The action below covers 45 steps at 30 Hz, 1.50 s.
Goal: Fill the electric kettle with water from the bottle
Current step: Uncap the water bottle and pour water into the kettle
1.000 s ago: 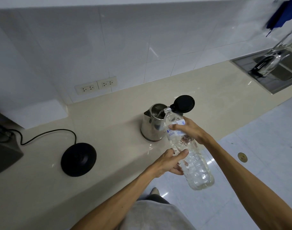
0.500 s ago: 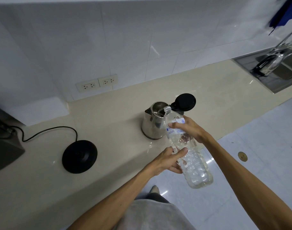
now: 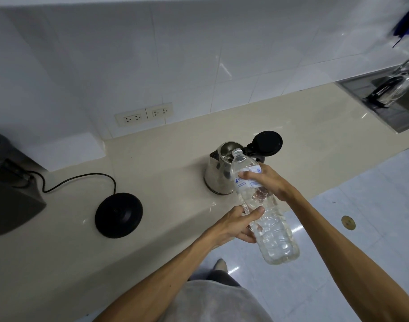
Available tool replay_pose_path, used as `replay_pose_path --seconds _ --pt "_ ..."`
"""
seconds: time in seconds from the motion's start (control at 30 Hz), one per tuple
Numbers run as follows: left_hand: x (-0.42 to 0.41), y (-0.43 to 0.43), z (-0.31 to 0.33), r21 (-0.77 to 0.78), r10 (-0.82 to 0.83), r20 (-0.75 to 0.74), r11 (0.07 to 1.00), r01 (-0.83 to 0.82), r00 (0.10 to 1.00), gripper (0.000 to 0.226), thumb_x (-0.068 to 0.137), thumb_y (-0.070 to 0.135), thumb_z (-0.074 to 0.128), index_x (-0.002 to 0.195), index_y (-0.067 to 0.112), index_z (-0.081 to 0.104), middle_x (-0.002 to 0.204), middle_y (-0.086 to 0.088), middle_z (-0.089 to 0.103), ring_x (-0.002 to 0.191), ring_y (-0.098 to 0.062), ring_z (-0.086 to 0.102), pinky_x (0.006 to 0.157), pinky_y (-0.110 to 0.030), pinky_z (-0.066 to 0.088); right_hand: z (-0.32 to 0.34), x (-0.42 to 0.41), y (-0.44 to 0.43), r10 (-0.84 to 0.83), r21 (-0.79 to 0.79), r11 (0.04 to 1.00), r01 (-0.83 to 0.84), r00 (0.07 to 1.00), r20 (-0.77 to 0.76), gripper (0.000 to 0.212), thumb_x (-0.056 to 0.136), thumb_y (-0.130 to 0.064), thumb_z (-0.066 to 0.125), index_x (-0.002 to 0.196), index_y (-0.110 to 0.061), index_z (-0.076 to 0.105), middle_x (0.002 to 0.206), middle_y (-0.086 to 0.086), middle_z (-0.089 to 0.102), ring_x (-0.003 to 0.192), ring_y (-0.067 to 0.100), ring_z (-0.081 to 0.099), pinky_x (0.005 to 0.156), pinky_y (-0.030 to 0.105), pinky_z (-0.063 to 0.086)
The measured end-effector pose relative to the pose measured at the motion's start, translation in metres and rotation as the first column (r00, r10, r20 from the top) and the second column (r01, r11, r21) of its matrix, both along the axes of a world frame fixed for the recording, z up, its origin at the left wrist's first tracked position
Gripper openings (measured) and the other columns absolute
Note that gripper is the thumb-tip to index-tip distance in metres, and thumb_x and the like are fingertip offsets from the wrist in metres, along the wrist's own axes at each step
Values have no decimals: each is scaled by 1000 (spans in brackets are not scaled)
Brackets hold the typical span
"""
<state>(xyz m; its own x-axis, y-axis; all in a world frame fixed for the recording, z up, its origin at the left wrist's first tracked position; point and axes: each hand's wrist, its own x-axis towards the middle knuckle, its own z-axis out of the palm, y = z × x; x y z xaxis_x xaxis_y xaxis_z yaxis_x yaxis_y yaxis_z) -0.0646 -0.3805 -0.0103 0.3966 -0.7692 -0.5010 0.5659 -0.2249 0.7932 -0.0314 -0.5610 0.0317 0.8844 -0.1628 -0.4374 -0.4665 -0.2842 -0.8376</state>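
Note:
A steel electric kettle (image 3: 218, 176) stands on the cream counter (image 3: 166, 159) with its black lid (image 3: 267, 143) flipped open to the right. A clear plastic water bottle (image 3: 272, 231) is tilted toward it, uncapped mouth over the kettle's opening, base raised toward me over the floor. My right hand (image 3: 267, 181) grips the bottle at its white and blue label near the neck. My left hand (image 3: 236, 225) holds the bottle's middle from the left side. Water fills much of the bottle.
The kettle's round black base (image 3: 118, 214) lies on the counter to the left, its cord running to a dark appliance (image 3: 10, 194). Two wall sockets (image 3: 144, 115) sit behind. A steel sink (image 3: 389, 105) is at far right. The counter edge runs diagonally beside the tiled floor (image 3: 361, 194).
The bottle stays tilted over the kettle's opening with both hands in the same grip. The view has shifted slightly; the objects have not moved on the counter.

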Motion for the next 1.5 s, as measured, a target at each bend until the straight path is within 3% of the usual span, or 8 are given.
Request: replay_pose_path --seconds 0.1,0.27,0.47,0.6,0.97,1.23,1.4,1.5 --pt "1 2 -1 1 -2 -2 1000 2 1000 52 101 54 62 138 17 56 110 -7 78 98 -33 80 84 -37 66 1 1 4 11 4 1000 -11 1000 5 25 91 -30 75 110 -17 68 91 7 79 75 19 76 65 27 57" --pt "2 3 0 -4 0 -3 1000 0 1000 44 101 54 61 131 21 58 111 -8 78 92 -26 80 87 -38 66 0 2 3 19 11 1000 -19 1000 3 21 91 -30 74 108 -18 70 92 9 80 77 22 77 70 32 59" --pt "2 0 0 -6 15 -21 1000 -15 1000 50 102 53 62 137 17 56 124 -18 76 103 -37 78 87 -38 66 -1 4 2 25 34 999 -26 1000 4 19 91 -29 75 108 -20 70 94 9 80 80 22 78 72 31 59" --pt "2 -1 -2 0 16 -30 1000 -16 999 51 102 52 62 138 17 55 123 -18 76 105 -37 78 89 -40 65 0 3 1 28 37 999 -29 1000 5 16 92 -27 74 106 -22 69 88 2 80 75 17 77 67 26 57" --pt "1 -4 -3 8 -20 -29 1000 21 999 46 102 53 61 134 21 55 114 -11 77 109 -41 76 93 -44 64 -7 -1 -6 16 43 999 -14 1000 -26 28 92 -30 74 115 -14 67 94 8 79 76 18 77 61 22 56" --pt "1 -3 -5 9 -47 -23 999 47 999 42 103 51 60 133 22 56 116 -11 76 110 -41 75 94 -45 63 -15 -2 -10 -9 38 999 10 999 -32 34 89 -32 77 117 -15 67 99 11 80 84 26 78 70 32 59" --pt "10 0 -3 39 -22 24 999 21 999 22 101 49 65 114 31 61 111 -7 78 106 -35 78 93 -41 64 -9 1 -6 -2 27 1000 1 999 44 25 89 -27 78 111 -21 68 93 4 80 81 20 78 71 30 60" --pt "17 0 -2 50 -5 60 999 2 998 24 101 48 66 117 31 61 117 -9 76 108 -37 77 94 -42 64 -9 7 -9 -6 4 1000 6 998 63 48 81 -38 84 121 -21 64 103 7 79 89 23 78 79 38 63"
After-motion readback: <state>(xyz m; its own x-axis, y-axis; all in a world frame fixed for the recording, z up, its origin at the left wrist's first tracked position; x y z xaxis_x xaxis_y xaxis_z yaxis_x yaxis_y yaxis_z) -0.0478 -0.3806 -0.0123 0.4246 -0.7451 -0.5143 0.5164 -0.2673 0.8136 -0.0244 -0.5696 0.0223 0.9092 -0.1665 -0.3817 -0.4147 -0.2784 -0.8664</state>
